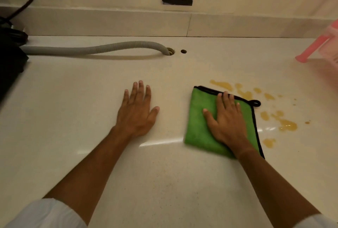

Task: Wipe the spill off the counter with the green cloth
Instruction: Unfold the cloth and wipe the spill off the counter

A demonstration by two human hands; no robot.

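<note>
A folded green cloth (199, 118) with a black hem and hanging loop lies flat on the cream counter (73, 100), right of centre. My right hand (226, 118) presses flat on top of it, fingers spread and pointing away from me. An orange-yellow spill (288, 124) lies in several patches and drops just beyond and to the right of the cloth, from its far edge round to its right side. My left hand (136, 109) rests palm down on the bare counter to the left of the cloth, holding nothing.
A grey corrugated hose (95, 49) runs along the back of the counter into a hole, with a smaller hole (183, 51) beside it. A black appliance (9, 59) stands at the far left. A pink plastic rack (321, 45) stands at the far right. Wall sockets sit above the backsplash.
</note>
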